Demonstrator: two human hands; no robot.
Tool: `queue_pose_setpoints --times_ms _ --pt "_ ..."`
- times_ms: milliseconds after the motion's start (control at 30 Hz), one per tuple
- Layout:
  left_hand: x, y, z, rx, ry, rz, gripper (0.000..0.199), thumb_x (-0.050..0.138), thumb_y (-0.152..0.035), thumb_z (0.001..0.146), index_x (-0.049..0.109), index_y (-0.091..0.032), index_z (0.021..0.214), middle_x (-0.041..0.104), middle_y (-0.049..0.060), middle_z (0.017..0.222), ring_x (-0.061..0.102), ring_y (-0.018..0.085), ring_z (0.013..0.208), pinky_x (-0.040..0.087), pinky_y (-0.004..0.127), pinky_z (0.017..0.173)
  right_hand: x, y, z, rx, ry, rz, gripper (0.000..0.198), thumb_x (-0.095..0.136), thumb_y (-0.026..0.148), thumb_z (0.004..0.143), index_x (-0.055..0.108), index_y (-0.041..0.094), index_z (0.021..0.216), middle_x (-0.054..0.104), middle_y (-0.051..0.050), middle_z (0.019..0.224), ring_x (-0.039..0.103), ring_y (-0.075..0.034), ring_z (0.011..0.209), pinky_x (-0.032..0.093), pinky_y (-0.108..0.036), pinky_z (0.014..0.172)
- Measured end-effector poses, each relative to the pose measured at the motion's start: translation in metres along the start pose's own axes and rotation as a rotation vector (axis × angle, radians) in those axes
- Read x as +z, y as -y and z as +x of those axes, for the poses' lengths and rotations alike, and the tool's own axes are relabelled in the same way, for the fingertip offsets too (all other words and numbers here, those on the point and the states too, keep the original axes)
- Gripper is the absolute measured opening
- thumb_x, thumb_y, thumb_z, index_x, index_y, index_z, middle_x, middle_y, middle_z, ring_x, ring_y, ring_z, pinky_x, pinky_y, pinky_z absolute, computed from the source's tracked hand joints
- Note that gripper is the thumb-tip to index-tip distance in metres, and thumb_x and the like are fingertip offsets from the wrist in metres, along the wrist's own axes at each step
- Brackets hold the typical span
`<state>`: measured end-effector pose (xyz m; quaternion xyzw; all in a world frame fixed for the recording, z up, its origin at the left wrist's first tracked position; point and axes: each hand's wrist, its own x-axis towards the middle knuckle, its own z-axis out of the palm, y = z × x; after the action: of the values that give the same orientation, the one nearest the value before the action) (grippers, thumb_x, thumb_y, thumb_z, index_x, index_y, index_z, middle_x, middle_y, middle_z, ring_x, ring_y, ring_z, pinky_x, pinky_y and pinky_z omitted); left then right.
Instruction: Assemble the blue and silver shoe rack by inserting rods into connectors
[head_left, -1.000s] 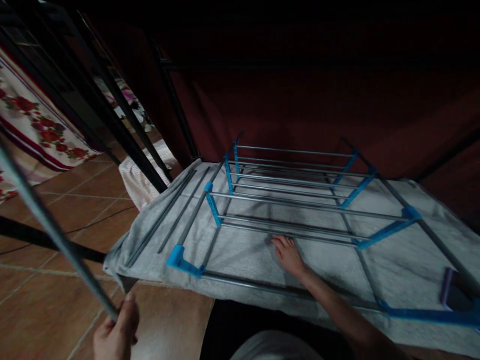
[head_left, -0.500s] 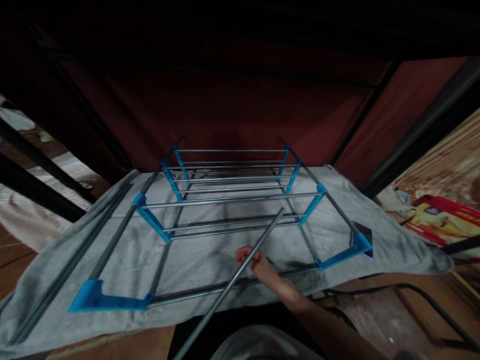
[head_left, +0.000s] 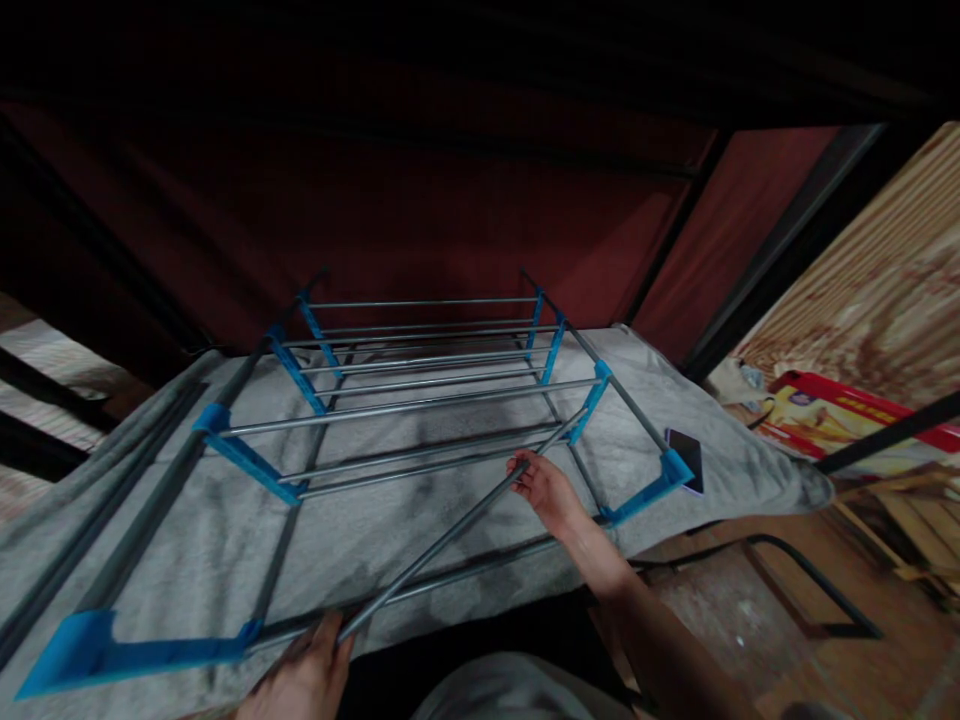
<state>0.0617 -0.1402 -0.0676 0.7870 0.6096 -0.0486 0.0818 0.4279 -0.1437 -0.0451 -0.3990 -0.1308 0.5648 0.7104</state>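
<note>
From where I stand, both of the person's hands are on one long, straight grey metal tube. The left hand is closed round its near end, and the right hand, up and to the right of the left, has its fingers curled about it farther along. Past the right hand the tube's far end crosses in front of a rack of grey metal tubes and blue plastic brackets; I can't tell if they touch. The rack spreads beyond both hands on a soft grey blanket. To the right of the right hand lies a dark flat phone with a purple edge, just beside a blue bracket, and well beyond it sits a red and yellow printed box. Loose grey tubes lie up and to the left of the left hand.
</note>
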Motion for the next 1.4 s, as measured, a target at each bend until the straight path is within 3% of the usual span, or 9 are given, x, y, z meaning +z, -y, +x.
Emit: queue_pose_setpoints --times_ms 167,600,767,867,967,1033,1100,1267,1400 --pt "-0.018 -0.01 0.015 0.076 -0.146 0.034 0.046 0.027 -0.03 0.103 0.067 -0.015 0.119 0.076 0.012 0.108 0.073 0.026 0.088 0.051 0.034 0.072 -0.001 0.012 0.016 -0.015 -0.01 -0.021 0.02 0.073 0.034 0.078 0.069 0.018 0.09 0.074 -0.005 0.088 0.066 -0.016 0.079 0.051 -0.029 0.073" --pt "-0.054 -0.018 0.048 0.115 -0.286 0.138 0.037 0.034 -0.027 0.1 0.069 -0.017 0.106 0.073 0.011 0.099 0.068 0.026 0.087 0.046 0.033 0.07 0.006 0.022 0.026 -0.032 -0.008 -0.034 0.023 0.075 0.033 0.072 0.069 0.019 0.088 0.075 -0.003 0.088 0.064 -0.013 0.072 0.053 -0.029 0.076" --pt "-0.063 -0.021 0.06 0.139 -0.308 0.174 0.034 0.036 -0.024 0.098 0.069 -0.016 0.102 0.071 0.013 0.092 0.067 0.029 0.089 0.046 0.036 0.074 0.007 0.02 0.018 -0.01 -0.013 -0.351 0.029 0.069 0.045 0.077 0.067 0.017 0.083 0.073 -0.006 0.08 0.065 -0.016 0.07 0.052 -0.03 0.068" --pt "-0.066 -0.027 0.061 0.119 -0.326 0.168 0.032 0.036 -0.024 0.098 0.067 -0.015 0.097 0.071 0.013 0.092 0.066 0.031 0.092 0.046 0.039 0.079 0.021 0.014 0.003 -0.053 0.167 -0.771 0.031 0.056 0.046 0.088 0.064 0.018 0.076 0.07 -0.004 0.075 0.06 -0.014 0.064 0.049 -0.028 0.063" --pt "-0.069 -0.033 0.061 0.097 -0.331 0.133 0.027 0.039 -0.023 0.098 0.065 -0.015 0.096 0.071 0.013 0.092 0.066 0.031 0.093 0.046 0.04 0.083 0.051 0.006 -0.012 -0.378 0.39 -1.195 0.026 0.045 0.033 0.098 0.068 0.021 0.097 0.072 -0.006 0.1 0.065 -0.018 0.093 0.051 -0.035 0.087" --pt "-0.073 -0.034 0.061 0.087 -0.338 0.106 0.022 0.042 -0.019 0.096 0.063 -0.015 0.099 0.07 0.013 0.093 0.065 0.03 0.093 0.045 0.04 0.084 0.076 -0.004 -0.016 -0.613 0.535 -1.43 0.028 0.044 0.024 0.099 0.066 0.022 0.117 0.067 -0.009 0.122 0.059 -0.022 0.115 0.044 -0.042 0.105" --pt "-0.076 -0.033 0.062 0.063 -0.353 0.084 0.02 0.044 -0.013 0.093 0.06 -0.015 0.104 0.069 0.012 0.092 0.065 0.029 0.094 0.045 0.039 0.085 0.101 -0.019 -0.013 -0.746 0.697 -1.615 0.034 0.042 0.019 0.099 0.061 0.022 0.128 0.063 -0.011 0.13 0.055 -0.025 0.121 0.039 -0.046 0.11" --pt "-0.078 -0.033 0.068 0.037 -0.381 0.014 0.027 0.042 -0.003 0.089 0.056 -0.011 0.111 0.068 0.013 0.095 0.063 0.027 0.093 0.046 0.039 0.086 0.142 -0.058 0.002 -0.806 0.941 -1.895 0.037 0.041 0.014 0.098 0.058 0.023 0.13 0.066 -0.01 0.116 0.061 -0.024 0.106 0.047 -0.04 0.097" --pt "-0.083 -0.037 0.049 0.161 -0.622 -0.076 0.038 0.049 -0.012 0.093 0.051 -0.012 0.131 0.062 0.02 0.122 0.058 0.032 0.118 0.048 0.047 0.097 0.154 -0.063 0.017 -0.826 0.959 -1.983 0.036 0.038 0.011 0.099 0.059 0.023 0.124 0.066 -0.01 0.112 0.061 -0.023 0.102 0.048 -0.035 0.088"
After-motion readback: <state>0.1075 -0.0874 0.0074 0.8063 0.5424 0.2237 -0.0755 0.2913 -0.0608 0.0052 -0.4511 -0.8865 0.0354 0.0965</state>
